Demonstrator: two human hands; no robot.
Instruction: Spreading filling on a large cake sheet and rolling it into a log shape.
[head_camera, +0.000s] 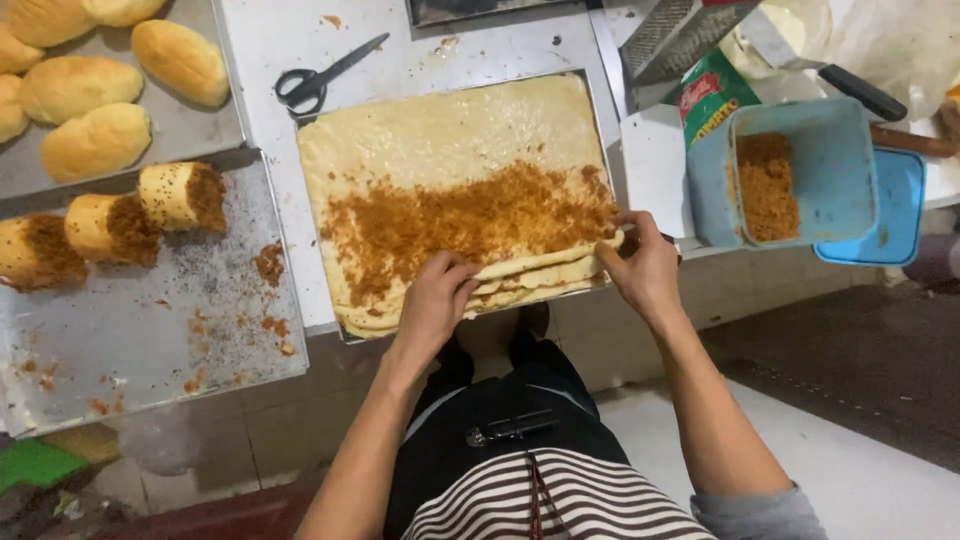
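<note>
Under my left hand (436, 296) lies the folded near edge of the dough sheet (455, 150), fingers curled onto it. My right hand (640, 268) pinches its right corner.

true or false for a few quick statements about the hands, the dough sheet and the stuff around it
1. Both hands grip the near edge of the dough sheet. True: left hand, right hand.
2. The scissors lie on the dough. False: on the bare table beyond it.
3. The blue tub holds brown crumbs. True.
4. The tray at left holds five filled rolls. False: three rolls.
</note>
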